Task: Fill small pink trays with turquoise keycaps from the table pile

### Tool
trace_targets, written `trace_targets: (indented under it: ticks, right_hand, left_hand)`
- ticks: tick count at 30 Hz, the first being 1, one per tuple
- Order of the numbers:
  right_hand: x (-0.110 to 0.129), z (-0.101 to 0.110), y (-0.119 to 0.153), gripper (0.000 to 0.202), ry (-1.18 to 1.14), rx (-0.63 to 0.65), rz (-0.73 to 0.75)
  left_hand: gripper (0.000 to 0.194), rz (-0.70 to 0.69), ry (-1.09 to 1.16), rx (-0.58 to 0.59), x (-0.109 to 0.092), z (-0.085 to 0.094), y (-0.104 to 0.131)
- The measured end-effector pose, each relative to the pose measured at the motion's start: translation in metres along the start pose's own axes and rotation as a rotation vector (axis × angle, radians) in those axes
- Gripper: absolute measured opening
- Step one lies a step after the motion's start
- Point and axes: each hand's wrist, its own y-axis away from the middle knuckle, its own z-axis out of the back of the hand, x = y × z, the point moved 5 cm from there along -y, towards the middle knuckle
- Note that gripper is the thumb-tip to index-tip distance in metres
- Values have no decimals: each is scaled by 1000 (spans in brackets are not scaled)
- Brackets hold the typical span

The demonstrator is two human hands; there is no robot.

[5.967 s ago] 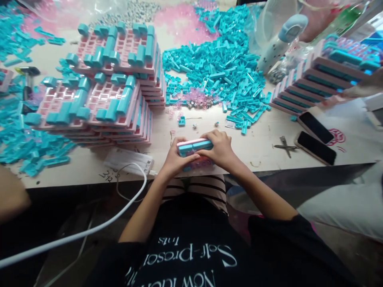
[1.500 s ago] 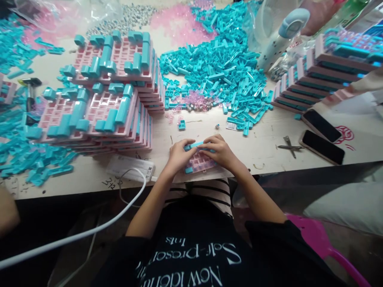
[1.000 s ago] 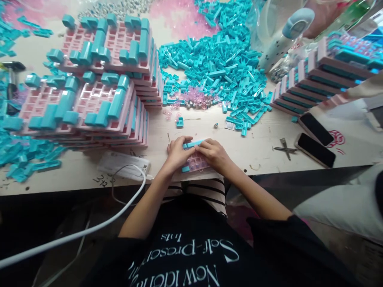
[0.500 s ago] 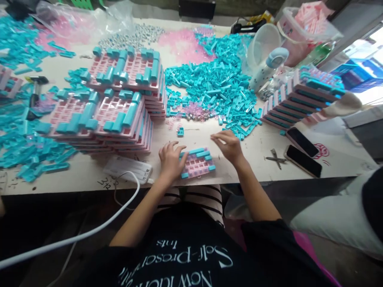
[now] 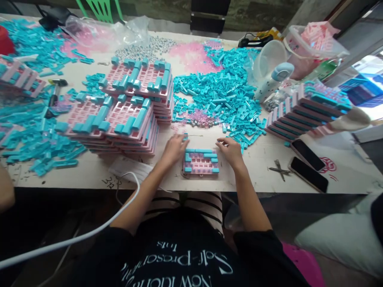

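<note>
A small pink keyboard-like frame (image 5: 201, 162) lies flat near the table's front edge, with turquoise keycaps along its back and sides and pale pink pieces between them. Up and to its left is my left hand (image 5: 174, 150), its fingertips and thumb closed around a small turquoise keycap (image 5: 185, 136). At the frame's back right corner my right hand (image 5: 231, 151) has thumb and fingers drawn together in a pinch. Whatever is between those fingertips is too small to make out. Clear pink bits (image 5: 200, 118) lie scattered behind the frame.
Stacked keyboard frames (image 5: 119, 115) stand at left; another leaning stack (image 5: 308, 107) is at right. A heap of turquoise pieces (image 5: 218, 93) covers the back. Two phones (image 5: 309, 174), crossed tools (image 5: 279, 170), a white power bank (image 5: 130, 166) with cable and a hammer (image 5: 54, 95) lie around.
My left hand has left the keyboard frame and moved forward to the small turquoise keycap. My right hand has come down closer to the frame, which now sits straighter. The camera view has shifted.
</note>
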Motion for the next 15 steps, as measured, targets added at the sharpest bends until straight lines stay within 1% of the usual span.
trace_targets:
  ticks: [2, 4, 6, 8, 11, 13, 15]
  right_hand:
    - [2, 12, 7, 17, -71, -37, -15]
    - [8, 20, 15, 19, -119, -48, -16]
    - [18, 24, 22, 20, -153, -50, 2]
    - [32, 25, 28, 20, -190, -51, 39]
    - [56, 20, 37, 19, -255, 4, 137]
    - [70, 11, 43, 17, -291, 95, 221]
    - [79, 0, 48, 14, -296, 179, 300]
  left_hand:
    - [36, 139, -97, -82, 13, 8, -18]
    - [38, 227, -204, -79, 22, 10, -32]
    - [38, 233, -282, -37, 26, 6, -41]
    - [36, 221, -337, -35, 28, 1, -46]
    - [36, 224, -382, -68, 31, -6, -47]
    - [36, 224, -390, -56, 32, -11, -46]
    - [38, 237, -388, -40, 34, -14, -45]
